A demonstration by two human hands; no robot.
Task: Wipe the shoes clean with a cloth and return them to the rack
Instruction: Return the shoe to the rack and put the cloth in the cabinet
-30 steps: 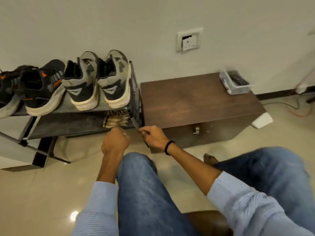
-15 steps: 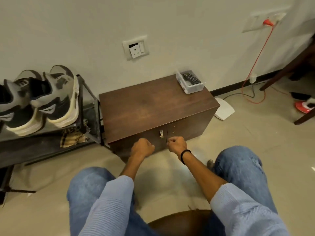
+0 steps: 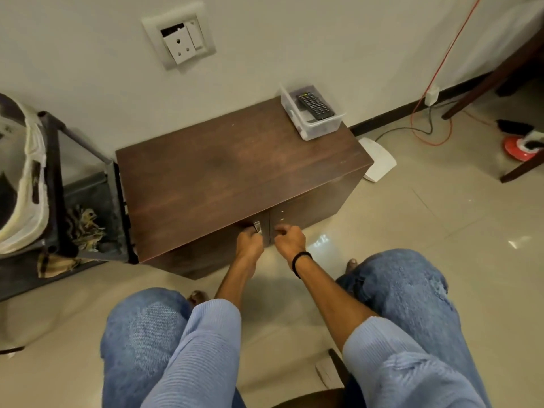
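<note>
Both hands moved from the black metal shoe rack (image 3: 53,160) to the brown wooden cabinet (image 3: 220,178), wiping not yet begun: left hand (image 3: 250,241) gripped the silver handle (image 3: 257,226); right hand (image 3: 290,240) curled, hold indeterminate.

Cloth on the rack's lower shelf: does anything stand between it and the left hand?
Yes. The left hand grips the handle of the cabinet; its left front corner and the end frame of the rack lie between hand and the cloth. From the front the shelf looks open.

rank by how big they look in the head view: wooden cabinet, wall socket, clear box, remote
1. wooden cabinet
2. wall socket and clear box: about alike, so not ranked apart
3. remote, lying in the box
</note>
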